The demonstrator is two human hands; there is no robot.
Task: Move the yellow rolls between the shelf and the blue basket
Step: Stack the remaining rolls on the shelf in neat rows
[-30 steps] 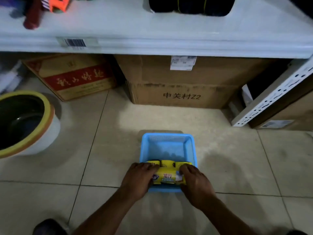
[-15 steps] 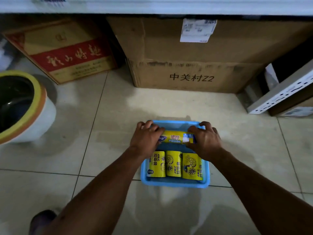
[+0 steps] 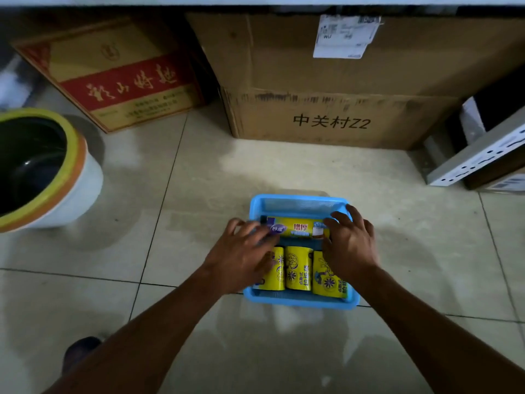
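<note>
A blue basket (image 3: 298,199) stands on the tiled floor below the shelf's white edge (image 3: 255,0). Three yellow rolls (image 3: 297,267) lie side by side in its near half. A fourth yellow roll (image 3: 298,228) lies crosswise in the far half. My left hand (image 3: 241,257) is on this roll's left end and my right hand (image 3: 350,245) is on its right end, so it is held between them. My left hand also covers part of the leftmost near roll.
A big brown cardboard box (image 3: 326,81) and a red-and-yellow carton (image 3: 119,78) stand under the shelf behind the basket. A white pot with a yellow rim (image 3: 42,172) is at the left. A perforated white metal bracket (image 3: 483,155) leans at the right.
Both hands have gone from the rolls at the basket's near end to the far half, carrying one roll crosswise; it now sits lower in the basket. The view has tilted down.
</note>
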